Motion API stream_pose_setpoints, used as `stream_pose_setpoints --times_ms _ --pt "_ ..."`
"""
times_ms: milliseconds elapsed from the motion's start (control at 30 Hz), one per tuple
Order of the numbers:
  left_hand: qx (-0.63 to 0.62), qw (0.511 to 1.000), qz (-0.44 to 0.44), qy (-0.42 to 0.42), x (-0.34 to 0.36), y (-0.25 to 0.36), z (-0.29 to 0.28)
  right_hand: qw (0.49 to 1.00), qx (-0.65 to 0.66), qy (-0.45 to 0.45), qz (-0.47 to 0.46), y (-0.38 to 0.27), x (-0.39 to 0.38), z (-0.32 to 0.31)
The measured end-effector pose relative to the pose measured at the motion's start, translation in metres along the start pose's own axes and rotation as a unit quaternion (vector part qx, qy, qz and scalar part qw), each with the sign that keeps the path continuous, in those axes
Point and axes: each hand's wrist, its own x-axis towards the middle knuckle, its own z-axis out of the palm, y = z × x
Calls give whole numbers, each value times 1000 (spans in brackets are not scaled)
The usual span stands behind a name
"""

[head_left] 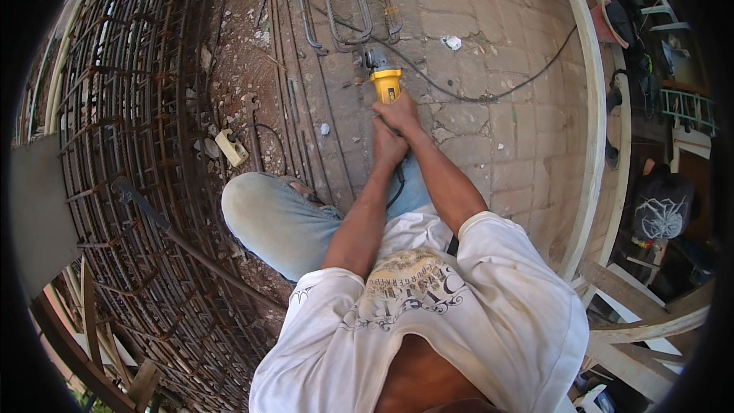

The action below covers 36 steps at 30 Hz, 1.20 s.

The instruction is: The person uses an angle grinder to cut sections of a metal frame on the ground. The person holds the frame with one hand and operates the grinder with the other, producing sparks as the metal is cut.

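A yellow angle grinder [387, 82] with a grey metal head points away from me, low over the paved ground. My right hand [399, 112] is closed around its body. Just behind it, my left hand [389, 143] is closed on the rear end, most of which the fingers hide. From there a black cord runs back beside my knee. Right beyond the grinder's head are the bent ends of a small rebar frame [342, 0]; I cannot tell whether the disc touches them.
Rusty rebar cages [145, 107] are stacked along the left. Thin steel rods [294, 99] lie on the ground beside a cream-coloured block [232, 147]. A dark cable [489, 99] curves across the paving. Pale wooden beams [595, 122] stand on the right, with assorted gear behind them.
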Motion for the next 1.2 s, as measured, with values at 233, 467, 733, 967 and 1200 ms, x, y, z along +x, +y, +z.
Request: stream_pose_setpoints --times_ms 233,467,733,967,1200 --pt "-21 1000 -18 -1 1 7 3 999 -33 25 -19 -4 0 -6" --pt "-47 999 -17 22 3 6 5 999 -25 6 -34 -5 5 -4" --pt "-41 999 -26 23 3 12 3 999 -33 15 -23 -13 1 -7" --pt "-24 999 -37 10 5 8 7 998 -34 39 -41 -14 -3 -10" --pt "-33 998 -47 -2 7 13 3 998 -25 33 -39 -10 5 -7"
